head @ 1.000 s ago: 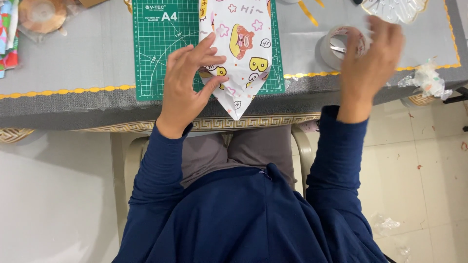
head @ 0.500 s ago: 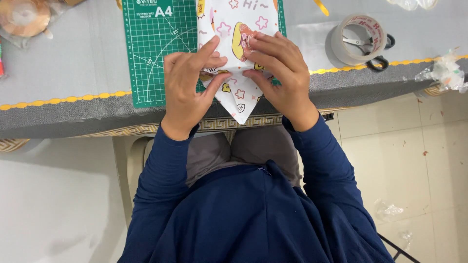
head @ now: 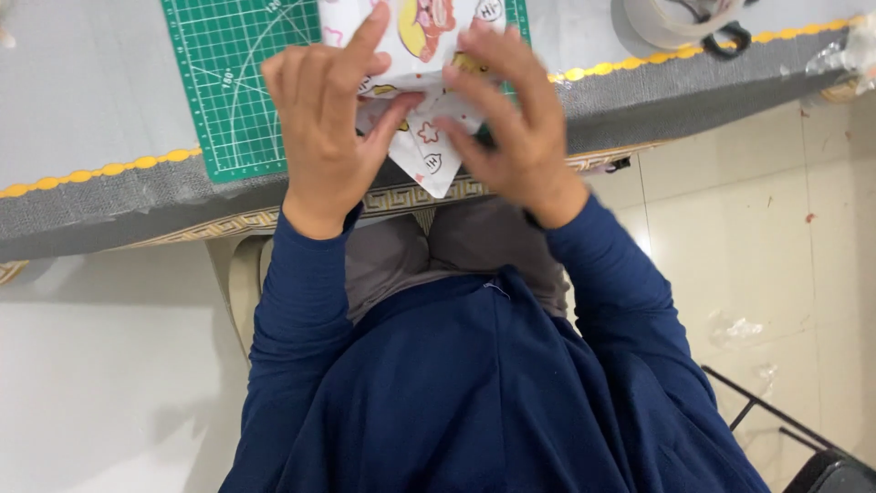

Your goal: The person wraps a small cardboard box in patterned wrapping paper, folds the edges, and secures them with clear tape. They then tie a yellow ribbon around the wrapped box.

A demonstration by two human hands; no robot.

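Note:
A sheet of white paper with cartoon prints (head: 427, 155) lies on a green cutting mat (head: 233, 100), its folded point hanging over the table's near edge. My left hand (head: 328, 119) presses on the paper's left side, index finger stretched forward. My right hand (head: 511, 119) presses on its right side with fingers spread. Both hands meet over the fold near the paper's pointed end. The paper's far part runs out of the picture at the top.
The grey table (head: 82, 82) has a yellow trim along its front edge. A roll of tape (head: 671, 23) with black-handled scissors (head: 730, 36) sits at the far right, crumpled clear plastic (head: 844, 55) beside it. Below are my blue sleeves and a tiled floor (head: 757, 228).
One second ago my right hand was at the tape roll on the right. It came back to the paper, and both hands now press on it. The view has shifted closer.

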